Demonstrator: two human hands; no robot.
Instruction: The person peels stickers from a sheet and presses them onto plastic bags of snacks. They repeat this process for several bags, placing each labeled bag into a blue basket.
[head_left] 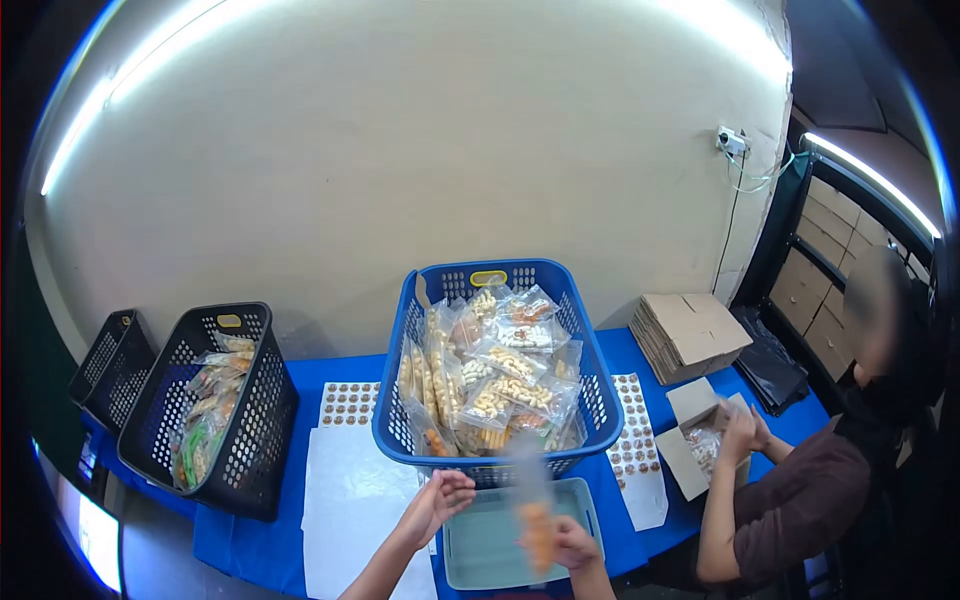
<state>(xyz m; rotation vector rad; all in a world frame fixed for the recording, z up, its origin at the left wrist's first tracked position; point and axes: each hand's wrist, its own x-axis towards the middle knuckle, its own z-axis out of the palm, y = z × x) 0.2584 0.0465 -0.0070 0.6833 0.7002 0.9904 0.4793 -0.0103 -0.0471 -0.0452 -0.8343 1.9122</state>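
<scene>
The right hand [572, 545] has its grip closed on the lower part of a clear packet [538, 535] with orange pieces at its bottom; blur hides how the fingers meet it. The packet stands roughly upright in view, its long axis running from the grip toward the front of the blue basket [602, 410], above the pale green tray [475, 545]. The left hand [438, 502], to the packet's left, has loosely curled fingers apart from it and shows nothing held; the right is plainly the nearer. Beyond, filled packets [515, 362] heap the basket on the blue desk [245, 540]. A sticker sheet [640, 460] lies right of it; farther right, a co-worker's hands [740, 430] are at an open carton [682, 480].
</scene>
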